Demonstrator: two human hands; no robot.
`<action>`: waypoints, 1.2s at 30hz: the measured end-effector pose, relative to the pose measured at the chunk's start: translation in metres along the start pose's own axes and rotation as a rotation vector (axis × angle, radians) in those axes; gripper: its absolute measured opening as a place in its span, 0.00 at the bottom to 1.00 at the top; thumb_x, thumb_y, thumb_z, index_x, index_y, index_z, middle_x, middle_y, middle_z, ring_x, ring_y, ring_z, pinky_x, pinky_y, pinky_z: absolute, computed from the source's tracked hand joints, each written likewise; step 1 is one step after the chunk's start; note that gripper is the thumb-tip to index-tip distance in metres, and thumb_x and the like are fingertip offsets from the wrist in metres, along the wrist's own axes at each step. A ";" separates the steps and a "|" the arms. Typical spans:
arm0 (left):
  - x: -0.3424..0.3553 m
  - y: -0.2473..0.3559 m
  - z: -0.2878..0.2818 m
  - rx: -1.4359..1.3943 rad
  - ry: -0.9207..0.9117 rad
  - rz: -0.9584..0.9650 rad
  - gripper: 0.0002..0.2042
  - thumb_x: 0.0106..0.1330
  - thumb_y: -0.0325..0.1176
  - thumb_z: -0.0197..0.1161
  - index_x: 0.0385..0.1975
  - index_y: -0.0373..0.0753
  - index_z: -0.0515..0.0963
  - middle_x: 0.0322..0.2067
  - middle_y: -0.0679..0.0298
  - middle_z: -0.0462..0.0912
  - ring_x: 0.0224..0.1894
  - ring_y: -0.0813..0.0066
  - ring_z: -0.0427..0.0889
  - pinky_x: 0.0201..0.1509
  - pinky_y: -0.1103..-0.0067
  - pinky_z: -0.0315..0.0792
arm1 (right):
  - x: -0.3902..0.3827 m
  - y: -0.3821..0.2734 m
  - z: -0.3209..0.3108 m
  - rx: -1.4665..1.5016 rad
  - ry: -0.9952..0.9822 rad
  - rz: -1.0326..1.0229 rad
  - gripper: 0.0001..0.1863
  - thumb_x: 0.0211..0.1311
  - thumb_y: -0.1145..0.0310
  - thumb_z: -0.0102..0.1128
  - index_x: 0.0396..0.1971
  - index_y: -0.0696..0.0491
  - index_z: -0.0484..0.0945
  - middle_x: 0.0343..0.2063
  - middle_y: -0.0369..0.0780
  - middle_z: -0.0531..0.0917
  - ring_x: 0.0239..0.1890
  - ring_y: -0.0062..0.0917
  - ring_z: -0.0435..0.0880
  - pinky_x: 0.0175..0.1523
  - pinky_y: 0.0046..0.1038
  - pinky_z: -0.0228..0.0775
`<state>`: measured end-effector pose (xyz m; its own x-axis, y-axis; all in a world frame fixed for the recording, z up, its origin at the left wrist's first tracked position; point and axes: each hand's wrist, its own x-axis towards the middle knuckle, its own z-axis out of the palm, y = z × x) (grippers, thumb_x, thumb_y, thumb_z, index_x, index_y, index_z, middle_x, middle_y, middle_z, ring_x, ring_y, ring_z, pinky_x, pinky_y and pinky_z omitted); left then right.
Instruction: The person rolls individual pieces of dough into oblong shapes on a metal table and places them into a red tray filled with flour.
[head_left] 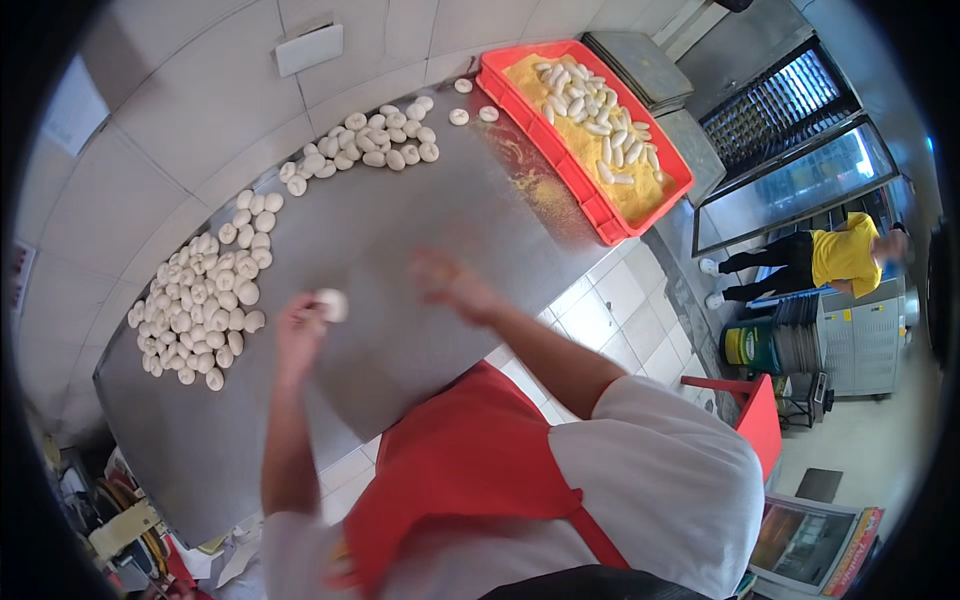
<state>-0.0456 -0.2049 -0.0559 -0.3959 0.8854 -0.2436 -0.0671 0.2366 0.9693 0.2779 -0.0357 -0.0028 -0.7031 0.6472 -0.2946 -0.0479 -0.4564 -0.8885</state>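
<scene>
My left hand (299, 330) pinches a round white dough ball (331, 305) by its edge, just above the steel table. To its right, my right hand (452, 284) is over the middle of the table, blurred by motion. Its fingers look stretched out, with nothing visible in them. Left of my left hand lies a big heap of dough balls (200, 305), many with a puckered top. A second cluster of dough balls (370, 138) sits along the wall at the back.
At the table's far right, a red tray (597, 208) holds yellow crumbs and several oblong white dough pieces (595, 105). Yellow crumbs are scattered beside it on the steel table (400, 210). Beyond, a person in a yellow shirt (845, 255) stands near an open glass door (795, 185).
</scene>
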 end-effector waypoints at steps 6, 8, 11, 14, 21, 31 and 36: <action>-0.090 0.027 0.046 -0.426 -0.066 -0.058 0.16 0.73 0.27 0.60 0.60 0.36 0.76 0.45 0.66 0.79 0.35 0.81 0.79 0.42 0.82 0.75 | -0.020 -0.009 0.068 -0.400 0.126 -0.113 0.28 0.71 0.67 0.70 0.68 0.54 0.72 0.47 0.42 0.87 0.44 0.25 0.87 0.47 0.31 0.83; -0.110 0.000 0.015 0.025 0.101 0.106 0.21 0.70 0.25 0.60 0.63 0.34 0.75 0.47 0.61 0.82 0.43 0.69 0.84 0.57 0.71 0.78 | -0.032 -0.029 0.039 -0.410 0.165 -0.149 0.24 0.70 0.67 0.71 0.62 0.57 0.77 0.43 0.44 0.89 0.39 0.26 0.88 0.44 0.32 0.83; -0.128 -0.046 -0.007 0.963 -0.092 0.317 0.24 0.69 0.26 0.59 0.66 0.33 0.73 0.56 0.52 0.83 0.56 0.56 0.84 0.67 0.60 0.74 | -0.039 0.018 -0.022 -1.405 0.002 -0.186 0.22 0.70 0.65 0.67 0.59 0.59 0.78 0.49 0.52 0.87 0.52 0.42 0.87 0.57 0.46 0.79; -0.155 -0.089 0.017 1.193 -0.017 0.500 0.28 0.71 0.30 0.57 0.72 0.32 0.68 0.68 0.46 0.75 0.71 0.50 0.74 0.80 0.58 0.61 | -0.068 0.089 -0.033 -1.550 0.034 -0.406 0.32 0.73 0.60 0.60 0.71 0.61 0.68 0.69 0.59 0.71 0.73 0.56 0.67 0.74 0.55 0.60; -0.037 -0.016 0.053 1.184 0.118 0.336 0.38 0.76 0.50 0.55 0.79 0.33 0.55 0.80 0.46 0.55 0.83 0.48 0.52 0.85 0.54 0.42 | 0.041 0.063 0.000 -1.936 0.144 -0.113 0.52 0.75 0.37 0.51 0.81 0.62 0.47 0.82 0.55 0.49 0.84 0.54 0.44 0.83 0.57 0.35; -0.012 -0.014 0.072 1.205 0.191 0.260 0.42 0.73 0.53 0.58 0.78 0.29 0.56 0.80 0.45 0.54 0.83 0.47 0.50 0.84 0.51 0.46 | 0.103 0.057 -0.015 -1.922 0.208 -0.295 0.49 0.76 0.39 0.50 0.80 0.63 0.51 0.81 0.53 0.54 0.83 0.52 0.50 0.82 0.55 0.41; -0.134 -0.030 0.070 1.161 0.045 0.327 0.36 0.67 0.40 0.67 0.73 0.32 0.66 0.72 0.44 0.68 0.77 0.45 0.64 0.80 0.53 0.56 | -0.048 0.058 0.009 -1.720 -0.023 -0.295 0.37 0.73 0.54 0.60 0.75 0.59 0.63 0.72 0.52 0.69 0.75 0.51 0.65 0.78 0.54 0.51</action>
<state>0.0732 -0.3024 -0.0550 -0.2736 0.9613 0.0311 0.8965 0.2432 0.3705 0.3026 -0.0988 -0.0370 -0.8200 0.5672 -0.0769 0.5674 0.7877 -0.2399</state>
